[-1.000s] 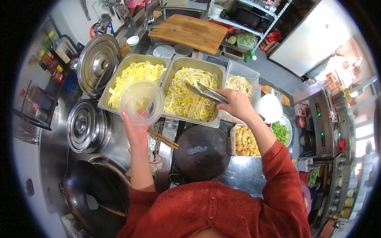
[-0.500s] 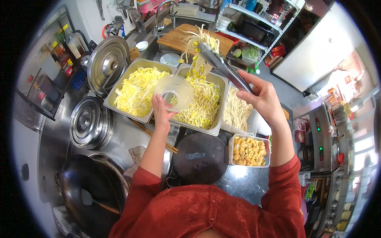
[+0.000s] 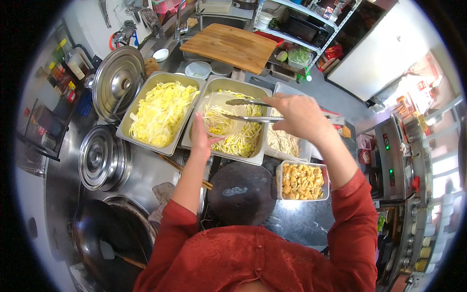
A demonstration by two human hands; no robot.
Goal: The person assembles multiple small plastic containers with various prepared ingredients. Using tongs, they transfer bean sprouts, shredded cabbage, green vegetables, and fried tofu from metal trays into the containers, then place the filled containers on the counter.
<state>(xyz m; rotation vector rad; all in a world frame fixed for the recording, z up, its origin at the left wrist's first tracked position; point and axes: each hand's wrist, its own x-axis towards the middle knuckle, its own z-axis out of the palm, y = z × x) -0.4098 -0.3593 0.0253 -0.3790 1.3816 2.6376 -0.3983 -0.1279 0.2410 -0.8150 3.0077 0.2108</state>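
Note:
My left hand (image 3: 200, 137) holds a clear plastic bowl (image 3: 214, 103) above a metal tray of bean sprouts (image 3: 249, 144). A small clump of sprouts lies in the bowl. My right hand (image 3: 302, 117) grips metal tongs (image 3: 253, 118); their tips are spread apart over the bowl, with nothing clamped between them. To the left sits a metal tray of shredded, pale yellow cabbage-like leaves (image 3: 160, 114). A clear container of thin whitish strips (image 3: 284, 143) stands to the right, partly covered by my right hand. Nearer me is a clear box of yellowish-brown chunks (image 3: 304, 181).
A wooden cutting board (image 3: 228, 46) spans the sink area behind the trays. Round dark board (image 3: 242, 192) in front, chopsticks (image 3: 206, 185) beside it. Metal lids (image 3: 119, 83), a lidded pot (image 3: 97, 158) and a black wok (image 3: 104, 231) line the left.
The tongs have come down from a raised position and opened, letting their clump of sprouts go into the bowl. My right hand has lowered; the bowl stays over the sprout tray.

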